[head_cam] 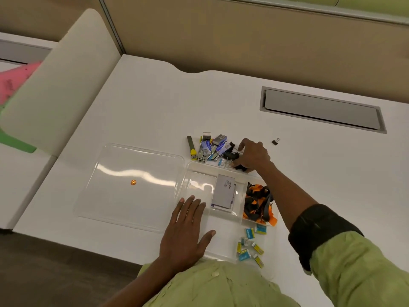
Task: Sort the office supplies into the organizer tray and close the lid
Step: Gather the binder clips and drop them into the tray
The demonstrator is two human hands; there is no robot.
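Observation:
A clear organizer tray point(194, 173) lies on the white desk, its clear lid point(132, 169) flat to its left with an orange sticker on it. Inside the tray are a grey box point(223, 192) and orange-and-black lanyards point(257, 202). Beyond the tray's far edge is a pile of supplies point(210, 147): staple boxes, clips, a glue stick. My right hand point(252, 155) reaches into the pile's right end, fingers curled around black binder clips point(230, 155). My left hand point(188, 227) lies flat, fingers spread, on the tray's near left corner. Small blue and yellow boxes point(251, 242) lie in front of the tray.
A lone black binder clip point(275, 141) lies to the right of the pile. A grey cable hatch point(321, 109) is set in the desk at the back right. A cream divider panel point(62, 80) stands at the left; the desk's front edge is near my body.

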